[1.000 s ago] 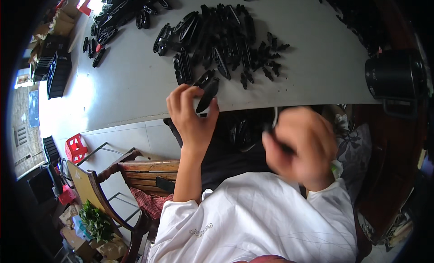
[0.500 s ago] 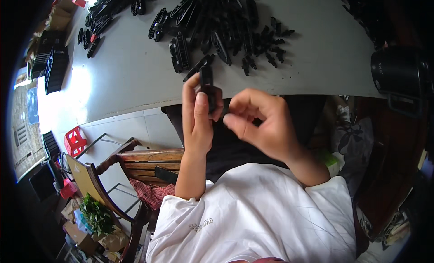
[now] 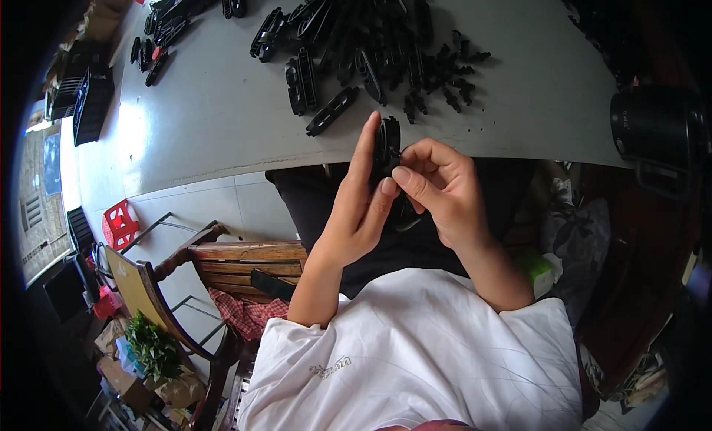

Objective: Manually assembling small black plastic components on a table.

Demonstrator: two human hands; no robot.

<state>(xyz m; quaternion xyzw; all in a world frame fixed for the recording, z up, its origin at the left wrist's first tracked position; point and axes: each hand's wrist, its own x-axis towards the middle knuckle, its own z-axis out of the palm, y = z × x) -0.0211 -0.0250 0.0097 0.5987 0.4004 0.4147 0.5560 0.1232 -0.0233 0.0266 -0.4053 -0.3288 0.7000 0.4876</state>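
My left hand (image 3: 352,216) holds a long, narrow black plastic part (image 3: 388,138) upright over the table's near edge. Its index finger stretches along the part's left side, and the thumb presses from below. Closed in a pinch, my right hand (image 3: 452,197) meets the part's lower right side with thumb and index fingertips. Whatever sits between those fingertips is mostly hidden. A similar slim black part (image 3: 332,112) lies on the grey table (image 3: 230,138) just beyond my left hand.
Black plastic parts are heaped at the table's far middle (image 3: 371,31), with small black connector pieces (image 3: 454,79) beside them. Another black pile (image 3: 174,20) lies far left. A black container (image 3: 653,127) stands at the right. A wooden chair (image 3: 245,257) is at left.
Both hands have come together: my left hand moved right with the black part, its index finger now straightened. My right fingertips, apart from the part before, now touch it.
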